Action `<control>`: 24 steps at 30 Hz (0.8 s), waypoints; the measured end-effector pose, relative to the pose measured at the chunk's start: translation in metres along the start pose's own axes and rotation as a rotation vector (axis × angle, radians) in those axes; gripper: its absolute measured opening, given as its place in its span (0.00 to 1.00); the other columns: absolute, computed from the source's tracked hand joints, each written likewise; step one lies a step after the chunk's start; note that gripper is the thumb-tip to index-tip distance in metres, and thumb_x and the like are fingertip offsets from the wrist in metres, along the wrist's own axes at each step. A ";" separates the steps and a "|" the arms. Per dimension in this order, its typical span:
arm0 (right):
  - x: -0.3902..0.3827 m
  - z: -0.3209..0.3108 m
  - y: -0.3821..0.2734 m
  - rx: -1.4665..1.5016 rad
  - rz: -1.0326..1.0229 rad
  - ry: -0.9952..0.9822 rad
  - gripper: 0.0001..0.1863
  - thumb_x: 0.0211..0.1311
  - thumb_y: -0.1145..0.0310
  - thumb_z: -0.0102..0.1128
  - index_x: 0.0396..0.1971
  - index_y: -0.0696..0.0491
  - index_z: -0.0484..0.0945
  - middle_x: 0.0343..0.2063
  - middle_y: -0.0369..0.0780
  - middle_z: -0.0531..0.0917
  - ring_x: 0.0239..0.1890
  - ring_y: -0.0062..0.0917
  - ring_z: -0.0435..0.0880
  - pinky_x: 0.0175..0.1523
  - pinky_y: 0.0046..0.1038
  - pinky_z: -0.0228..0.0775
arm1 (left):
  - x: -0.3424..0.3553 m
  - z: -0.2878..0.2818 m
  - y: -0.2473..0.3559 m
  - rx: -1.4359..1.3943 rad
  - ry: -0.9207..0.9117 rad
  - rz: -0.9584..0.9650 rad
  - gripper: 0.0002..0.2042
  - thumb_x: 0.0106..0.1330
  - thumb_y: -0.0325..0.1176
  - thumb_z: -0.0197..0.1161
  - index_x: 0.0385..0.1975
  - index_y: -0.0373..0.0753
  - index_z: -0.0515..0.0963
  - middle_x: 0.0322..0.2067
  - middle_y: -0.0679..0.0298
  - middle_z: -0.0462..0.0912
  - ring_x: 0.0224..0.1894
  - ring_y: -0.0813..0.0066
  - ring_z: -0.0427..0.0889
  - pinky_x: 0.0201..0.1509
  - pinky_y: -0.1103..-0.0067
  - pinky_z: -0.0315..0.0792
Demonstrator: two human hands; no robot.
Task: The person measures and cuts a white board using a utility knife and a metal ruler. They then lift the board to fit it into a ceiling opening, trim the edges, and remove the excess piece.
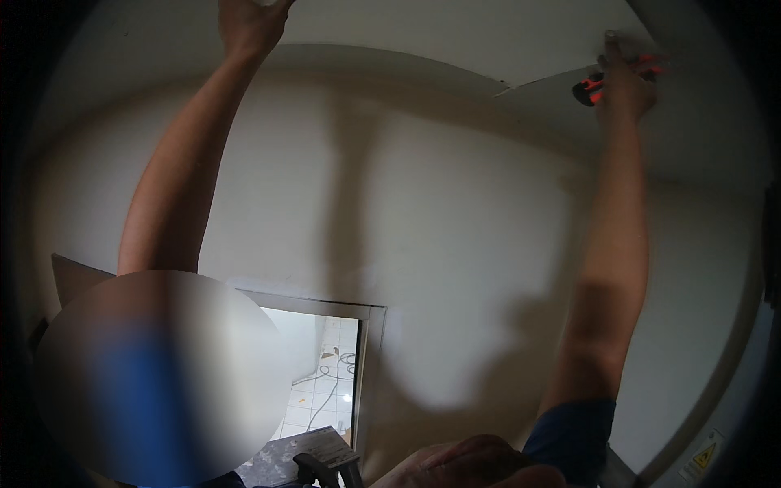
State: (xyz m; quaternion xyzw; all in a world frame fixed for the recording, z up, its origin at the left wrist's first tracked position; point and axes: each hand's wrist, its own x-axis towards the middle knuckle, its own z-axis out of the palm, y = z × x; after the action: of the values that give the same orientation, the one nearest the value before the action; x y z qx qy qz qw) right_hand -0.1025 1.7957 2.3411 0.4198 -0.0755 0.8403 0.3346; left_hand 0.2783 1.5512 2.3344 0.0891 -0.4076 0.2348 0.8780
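A white flat board (439, 24) spans the upper edge overhead, with a small break in its edge at right of centre. My left hand (250, 28) is raised against the board at the top, its fingertips mostly cut off by the frame. My right hand (626, 85) is closed around an orange-and-black hand tool (587, 91), with one finger reaching up onto the board near its right corner. The tool is partly hidden and blurred, so its exact kind is unclear.
A pale wall (439, 211) faces me, with a framed opening (370, 382) low down showing a tiled floor and looped cable (325, 374). A spattered grey platform (297, 447) is below. A blurred disc hides the lower left. A yellow warning sticker (700, 455) is at lower right.
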 end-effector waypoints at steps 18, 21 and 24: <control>0.012 0.011 0.004 0.059 -0.103 -0.031 0.28 0.53 0.74 0.81 0.50 0.60 0.73 0.42 0.45 0.84 0.34 0.30 0.88 0.32 0.32 0.86 | -0.005 0.007 -0.009 -0.023 0.001 -0.143 0.44 0.60 0.54 0.76 0.64 0.24 0.66 0.62 0.39 0.74 0.65 0.46 0.73 0.68 0.60 0.68; 0.017 0.014 0.003 0.049 -0.135 -0.021 0.27 0.53 0.74 0.81 0.48 0.59 0.73 0.42 0.45 0.84 0.34 0.29 0.88 0.33 0.32 0.86 | -0.006 0.007 -0.013 -0.112 0.009 -0.090 0.43 0.60 0.54 0.76 0.63 0.24 0.67 0.61 0.40 0.75 0.64 0.46 0.74 0.68 0.61 0.68; 0.016 0.013 0.010 0.040 -0.099 -0.024 0.27 0.53 0.73 0.80 0.49 0.59 0.73 0.42 0.45 0.84 0.35 0.29 0.88 0.33 0.32 0.86 | -0.002 0.006 -0.011 -0.098 0.002 -0.062 0.42 0.59 0.54 0.77 0.62 0.25 0.68 0.60 0.41 0.76 0.63 0.47 0.75 0.67 0.61 0.69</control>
State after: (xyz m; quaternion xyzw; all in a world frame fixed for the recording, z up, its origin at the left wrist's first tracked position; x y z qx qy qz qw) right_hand -0.1071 1.7907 2.3628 0.4397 -0.0420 0.8189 0.3665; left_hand 0.2781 1.5383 2.3371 0.0585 -0.4147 0.1873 0.8885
